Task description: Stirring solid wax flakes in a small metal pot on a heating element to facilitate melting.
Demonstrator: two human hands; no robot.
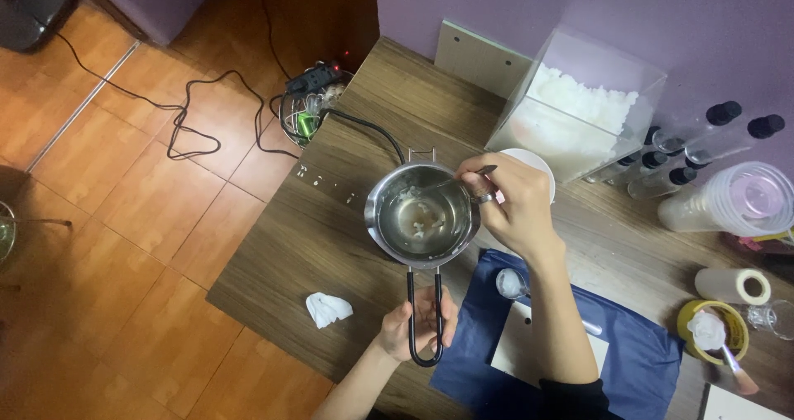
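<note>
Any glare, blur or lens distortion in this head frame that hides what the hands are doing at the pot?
Head view: wide-angle bend at the edges; soft glare inside the metal pot dims its pale contents; the thin utensil in the right hand is slightly blurred; the left hand on the black loop handle is sharp and evenly lit.

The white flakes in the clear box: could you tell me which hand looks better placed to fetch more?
Probably the right hand: it hovers over the pot beside the clear box, holding only a thin stirrer. The left hand grips the pot handle.
</note>
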